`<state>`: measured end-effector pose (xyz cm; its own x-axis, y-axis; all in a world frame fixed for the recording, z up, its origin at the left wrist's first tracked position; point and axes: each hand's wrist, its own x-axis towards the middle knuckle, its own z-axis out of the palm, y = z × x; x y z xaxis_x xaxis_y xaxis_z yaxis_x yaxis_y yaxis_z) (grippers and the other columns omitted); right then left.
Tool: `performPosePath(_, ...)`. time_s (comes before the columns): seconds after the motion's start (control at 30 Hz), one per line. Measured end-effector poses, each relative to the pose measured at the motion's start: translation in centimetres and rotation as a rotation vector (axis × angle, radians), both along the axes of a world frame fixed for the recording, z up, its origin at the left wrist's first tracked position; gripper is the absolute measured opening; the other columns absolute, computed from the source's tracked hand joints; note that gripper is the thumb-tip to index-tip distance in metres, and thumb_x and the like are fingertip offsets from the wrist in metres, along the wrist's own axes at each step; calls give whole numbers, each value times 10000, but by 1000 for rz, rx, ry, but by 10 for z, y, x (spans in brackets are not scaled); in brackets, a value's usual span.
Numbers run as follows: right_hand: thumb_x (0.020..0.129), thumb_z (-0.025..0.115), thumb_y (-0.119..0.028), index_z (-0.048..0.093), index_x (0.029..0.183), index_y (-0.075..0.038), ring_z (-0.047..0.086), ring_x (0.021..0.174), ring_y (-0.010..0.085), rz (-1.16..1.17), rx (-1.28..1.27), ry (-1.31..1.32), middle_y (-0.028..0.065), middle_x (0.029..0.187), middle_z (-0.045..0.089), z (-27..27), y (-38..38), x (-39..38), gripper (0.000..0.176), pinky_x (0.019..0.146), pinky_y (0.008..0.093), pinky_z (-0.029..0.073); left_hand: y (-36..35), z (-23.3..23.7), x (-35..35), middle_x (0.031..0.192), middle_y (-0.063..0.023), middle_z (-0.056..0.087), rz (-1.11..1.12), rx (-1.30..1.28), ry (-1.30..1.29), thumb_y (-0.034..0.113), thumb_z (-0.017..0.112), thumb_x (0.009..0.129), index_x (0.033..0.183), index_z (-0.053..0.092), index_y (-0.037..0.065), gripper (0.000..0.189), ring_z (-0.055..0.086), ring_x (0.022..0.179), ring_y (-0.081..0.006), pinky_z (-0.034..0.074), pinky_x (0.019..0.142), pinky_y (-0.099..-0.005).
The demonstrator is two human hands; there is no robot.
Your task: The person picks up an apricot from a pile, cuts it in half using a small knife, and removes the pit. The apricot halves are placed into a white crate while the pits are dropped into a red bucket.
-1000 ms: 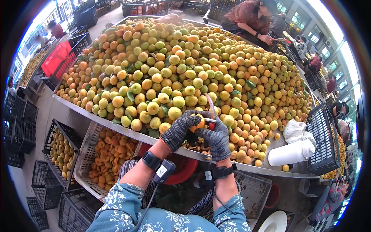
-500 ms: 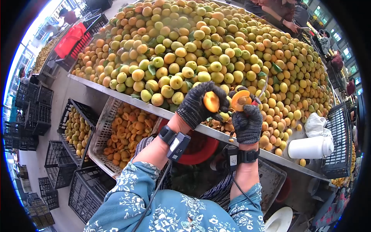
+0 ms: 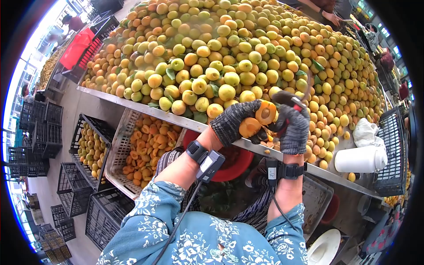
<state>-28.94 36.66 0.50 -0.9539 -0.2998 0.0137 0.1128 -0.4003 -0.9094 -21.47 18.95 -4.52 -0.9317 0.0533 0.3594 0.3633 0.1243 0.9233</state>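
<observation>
My left hand point(image 3: 233, 124), in a dark grey knit glove, holds two cut apricot halves point(image 3: 266, 113) at its fingertips, their orange flesh facing up. Close beside it, my right hand point(image 3: 295, 132), gloved alike, is closed around a small curved knife point(image 3: 298, 104) with a red handle; the blade points up and away from me. Both hands are over the front metal edge of a table heaped with whole apricots point(image 3: 229, 79). Some orange scraps lie just under the fingers.
Below the edge at left, a white crate point(image 3: 115, 152) holds apricot halves point(image 3: 148, 148). A black crate point(image 3: 90, 152) of whole apricots stands beside it. A red basin point(image 3: 234, 165) sits under the edge. At right are a white jug point(image 3: 360, 159) and a black crate point(image 3: 392, 152). Another person's hand point(image 3: 331, 18) is across the heap.
The half that was in my right hand is now with the other in my left hand. My right hand has moved slightly right and up with the knife.
</observation>
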Motion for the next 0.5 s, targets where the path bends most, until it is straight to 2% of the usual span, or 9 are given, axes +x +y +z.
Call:
performPosePath(0.03, 786, 638, -40, 639, 1061, 38, 598, 596, 122, -38, -49, 14, 129, 905, 684, -4, 6, -6, 285, 567, 244, 509, 2, 5, 1, 1220, -126, 621, 51, -116, 100, 39, 740, 774, 1290, 532, 32, 557, 602, 1106, -205, 466, 969, -339)
performPosePath(0.07, 816, 632, -59, 618, 1066, 45, 540, 484, 114, -4, -115, 15, 113, 795, 656, 5, 9, -6, 272, 446, 255, 462, 5, 15, 2, 1220, -126, 621, 45, -116, 96, 39, 740, 774, 1290, 532, 32, 557, 602, 1106, -205, 466, 969, -339)
performPosePath(0.1, 874, 617, -145, 594, 1116, -8, 457, 460, 89, -56, -149, 21, 16, 734, 569, 2, 10, -6, 279, 417, 225, 386, 10, 25, 1, 1214, -123, 624, -3, -85, 64, 44, 762, 752, 1281, 537, 33, 575, 604, 1105, -210, 468, 965, -342)
performPosePath(0.17, 900, 615, -189, 579, 1124, -8, 404, 441, 84, -71, -351, 19, -8, 689, 508, 1, 11, -6, 290, 407, 247, 354, 15, 25, -2, 1208, -121, 626, -57, -54, 26, 49, 784, 730, 1272, 542, 33, 594, 605, 1104, -215, 470, 962, -346)
performPosePath(0.23, 917, 612, -241, 600, 1059, -17, 376, 436, 82, -56, -321, 19, -21, 652, 482, 3, 16, -5, 266, 408, 254, 335, 20, 15, -6, 1192, -104, 635, -76, -117, 109, 72, 809, 709, 1260, 547, 32, 611, 611, 1091, -211, 475, 954, -348)
performPosePath(0.3, 893, 646, -248, 603, 954, -29, 408, 438, 94, -129, -441, -19, -22, 587, 455, 6, 12, -6, 231, 395, 260, 384, 22, 14, -4, 1222, -111, 618, -95, -153, 72, 80, 819, 698, 1277, 532, 33, 648, 595, 1121, -221, 463, 972, -350)
performPosePath(0.37, 891, 656, -271, 603, 928, -45, 404, 438, 93, -133, -436, -22, -33, 565, 438, 6, 13, -7, 235, 394, 260, 373, 28, 10, -2, 1252, -117, 600, -113, -188, 40, 88, 829, 686, 1294, 516, 35, 686, 579, 1151, -230, 450, 990, -352)
performPosePath(0.47, 888, 662, -242, 601, 911, -41, 406, 428, 95, -132, -480, -2, -25, 561, 445, 4, 14, -9, 212, 390, 263, 362, 37, -9, 4, 1289, -110, 558, -27, -197, 101, 67, 735, 791, 1345, 456, 47, 620, 581, 1115, -215, 464, 962, -346)
performPosePath(0.5, 888, 662, -242, 601, 911, -41, 406, 428, 95, -136, -481, -4, -25, 561, 445, 5, 14, -9, 212, 390, 263, 362, 37, -17, 2, 1289, -110, 558, -31, -198, 99, 67, 735, 791, 1345, 456, 47, 620, 581, 1115, -215, 464, 962, -346)
